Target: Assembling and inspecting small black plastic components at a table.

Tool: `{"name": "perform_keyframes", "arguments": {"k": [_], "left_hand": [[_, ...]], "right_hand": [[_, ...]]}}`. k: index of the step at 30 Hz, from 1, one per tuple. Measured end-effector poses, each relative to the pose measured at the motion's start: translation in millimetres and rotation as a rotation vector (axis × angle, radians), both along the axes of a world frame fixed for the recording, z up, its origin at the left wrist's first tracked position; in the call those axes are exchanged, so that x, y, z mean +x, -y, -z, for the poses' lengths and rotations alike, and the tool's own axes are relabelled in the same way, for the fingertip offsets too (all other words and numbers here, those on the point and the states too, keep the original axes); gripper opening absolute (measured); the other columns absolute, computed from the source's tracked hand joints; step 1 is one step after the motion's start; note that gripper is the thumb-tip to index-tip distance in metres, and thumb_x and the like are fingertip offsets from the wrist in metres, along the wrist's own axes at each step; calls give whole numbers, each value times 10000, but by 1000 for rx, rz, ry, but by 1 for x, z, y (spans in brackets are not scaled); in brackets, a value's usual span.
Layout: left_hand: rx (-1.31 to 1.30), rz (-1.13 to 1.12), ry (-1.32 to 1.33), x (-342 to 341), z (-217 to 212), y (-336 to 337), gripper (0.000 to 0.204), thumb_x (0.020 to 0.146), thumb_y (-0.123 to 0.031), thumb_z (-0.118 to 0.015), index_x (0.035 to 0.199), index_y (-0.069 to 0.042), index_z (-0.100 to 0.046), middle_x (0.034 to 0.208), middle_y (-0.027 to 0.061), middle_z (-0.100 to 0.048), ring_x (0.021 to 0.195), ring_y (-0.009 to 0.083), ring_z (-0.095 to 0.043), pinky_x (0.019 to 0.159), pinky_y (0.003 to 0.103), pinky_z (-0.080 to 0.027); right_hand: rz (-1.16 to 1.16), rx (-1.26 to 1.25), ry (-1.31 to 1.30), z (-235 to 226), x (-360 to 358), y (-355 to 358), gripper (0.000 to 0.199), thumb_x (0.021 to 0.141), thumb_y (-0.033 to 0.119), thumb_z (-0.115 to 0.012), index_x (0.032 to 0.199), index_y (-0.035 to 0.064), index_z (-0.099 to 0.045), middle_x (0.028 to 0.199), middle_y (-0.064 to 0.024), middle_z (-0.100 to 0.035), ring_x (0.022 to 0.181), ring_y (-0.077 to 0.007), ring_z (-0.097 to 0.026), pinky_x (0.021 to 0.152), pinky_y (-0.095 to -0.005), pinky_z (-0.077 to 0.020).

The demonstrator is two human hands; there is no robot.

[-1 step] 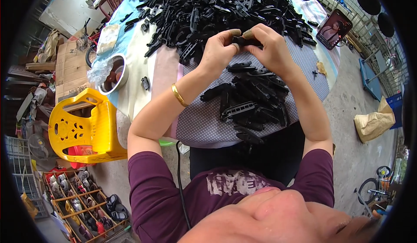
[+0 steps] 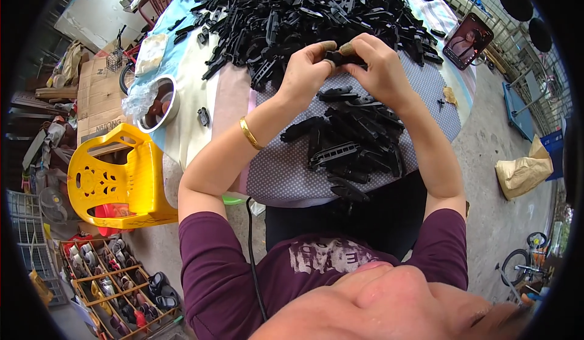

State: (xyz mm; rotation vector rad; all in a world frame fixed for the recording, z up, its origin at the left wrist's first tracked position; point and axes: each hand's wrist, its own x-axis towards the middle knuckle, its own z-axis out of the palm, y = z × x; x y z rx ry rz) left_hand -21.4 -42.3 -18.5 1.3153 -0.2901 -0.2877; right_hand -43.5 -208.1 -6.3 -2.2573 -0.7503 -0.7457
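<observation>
My left hand (image 2: 307, 72) and my right hand (image 2: 381, 66) meet over the table, both closed on a small black plastic part (image 2: 336, 58). Fingers hide most of that part. Brownish coverings sit on some fingertips, and a ring and a gold bangle are on the left arm's side. Just beyond my hands rises a big heap of black plastic parts (image 2: 304, 17). Nearer to me, between my forearms, lies a smaller pile of similar long black parts (image 2: 356, 136), one of them slotted like a ladder.
The cloth-covered table (image 2: 274, 176) reaches my lap. A phone (image 2: 468, 41) stands at its right edge. On the left are a metal bowl (image 2: 174, 106) with a plastic bag, and a yellow plastic chair (image 2: 143, 176). A paper sack (image 2: 523, 173) is on the floor at right.
</observation>
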Motion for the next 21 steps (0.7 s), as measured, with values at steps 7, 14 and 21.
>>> {"name": "perform_keyframes", "arguments": {"k": [7,14,21], "left_hand": [[-15,10,31,1,4,-7,317,830,32,-568,1145,55,-536,1034,108,-606,919,161,-605,858,286,-511],[0,64,211,1,-11,-16,360,799,23,-633,1150,35,-557,1002,82,-633,875,115,-607,811,237,-508],[173,23,474,-1,-20,-18,355,793,26,-639,1142,10,-578,1006,50,-647,846,88,-606,785,196,-502]], "right_hand": [[40,-100,113,2,-4,-9,297,639,22,-701,897,8,-556,914,-111,-580,847,-292,-571,718,-348,-484],[-174,187,-585,-11,1,11,457,747,126,-714,1157,-5,-560,988,-50,-635,875,-108,-585,784,-254,-475],[-207,317,-484,-10,-4,12,354,769,159,-708,1065,-12,-619,922,-43,-656,827,-99,-601,773,-234,-481]]}}
